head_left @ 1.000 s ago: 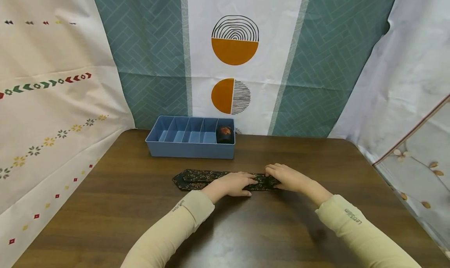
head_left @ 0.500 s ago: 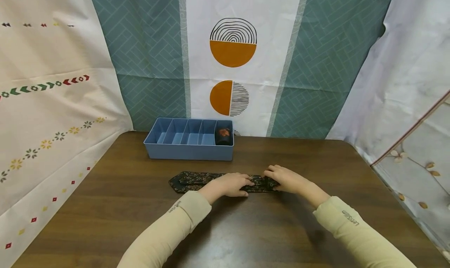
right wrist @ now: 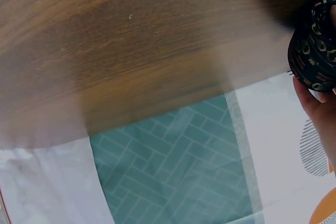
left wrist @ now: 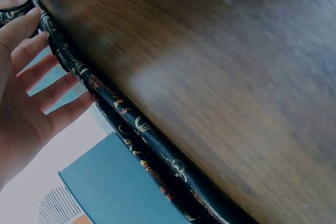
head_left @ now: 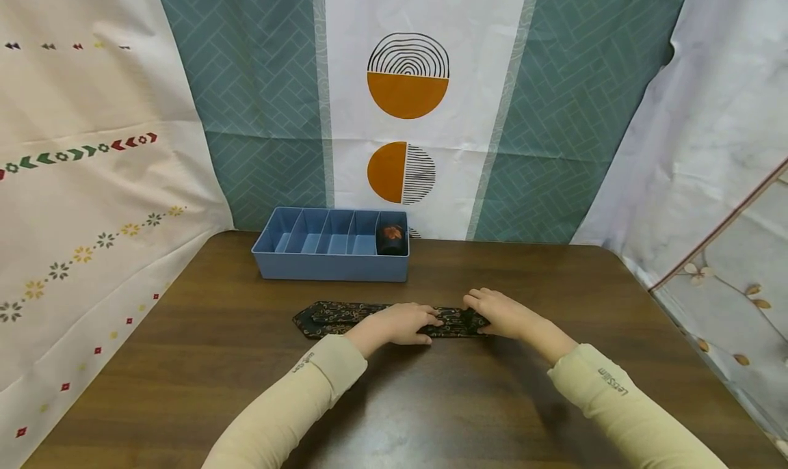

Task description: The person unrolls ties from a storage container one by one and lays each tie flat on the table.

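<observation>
A dark necktie (head_left: 345, 312) with a gold and orange pattern lies sideways across the table, folded in layers, its pointed end to the left. My left hand (head_left: 403, 323) rests on its middle; in the left wrist view the extended, spread fingers touch the long edge of the necktie (left wrist: 140, 125). At the right end, my right hand (head_left: 498, 313) grips a curled, bunched part. The right wrist view shows this roll of necktie (right wrist: 312, 51) above the thumb and fingers of the right hand (right wrist: 323, 116), partly cut off by the frame.
Behind the necktie stands a blue divided box (head_left: 332, 267) with several compartments. Its rightmost one holds a dark rounded item (head_left: 392, 242) with an orange leaf motif. The brown wooden table (head_left: 185, 359) ends against patterned cloth hangings (head_left: 265, 113) at the back and sides.
The necktie's pointed end and my left hand have shifted slightly left. My right hand keeps its grip at nearly the same spot. The head view has tilted a little.
</observation>
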`<move>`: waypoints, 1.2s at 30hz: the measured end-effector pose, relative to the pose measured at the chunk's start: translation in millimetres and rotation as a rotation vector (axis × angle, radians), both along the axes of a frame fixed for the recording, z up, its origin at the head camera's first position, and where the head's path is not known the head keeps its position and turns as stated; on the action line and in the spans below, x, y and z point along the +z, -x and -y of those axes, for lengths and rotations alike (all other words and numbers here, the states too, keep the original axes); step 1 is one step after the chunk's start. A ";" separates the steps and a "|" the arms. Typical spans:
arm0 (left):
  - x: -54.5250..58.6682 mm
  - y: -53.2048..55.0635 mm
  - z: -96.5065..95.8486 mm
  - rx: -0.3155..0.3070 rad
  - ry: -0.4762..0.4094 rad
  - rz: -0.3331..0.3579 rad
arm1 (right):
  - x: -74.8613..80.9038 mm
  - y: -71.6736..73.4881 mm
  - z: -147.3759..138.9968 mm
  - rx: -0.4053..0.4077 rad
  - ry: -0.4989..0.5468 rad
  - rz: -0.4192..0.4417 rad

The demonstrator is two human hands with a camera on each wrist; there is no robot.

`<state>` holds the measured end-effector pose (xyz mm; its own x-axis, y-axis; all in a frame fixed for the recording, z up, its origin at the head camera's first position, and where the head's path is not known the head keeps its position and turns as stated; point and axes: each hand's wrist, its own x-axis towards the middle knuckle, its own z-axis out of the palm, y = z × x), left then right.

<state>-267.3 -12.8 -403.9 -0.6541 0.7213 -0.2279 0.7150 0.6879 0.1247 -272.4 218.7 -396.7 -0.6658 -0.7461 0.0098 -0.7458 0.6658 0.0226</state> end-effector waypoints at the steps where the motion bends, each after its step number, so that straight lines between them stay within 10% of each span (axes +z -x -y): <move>1: -0.4 0.2 0.7 -0.002 -0.001 0.000 | 0.1 -0.1 0.0 -0.009 -0.001 0.008; 36: 0.3 2.2 24.0 0.013 -0.060 0.044 | 3.4 1.2 -2.7 0.012 -0.007 -0.010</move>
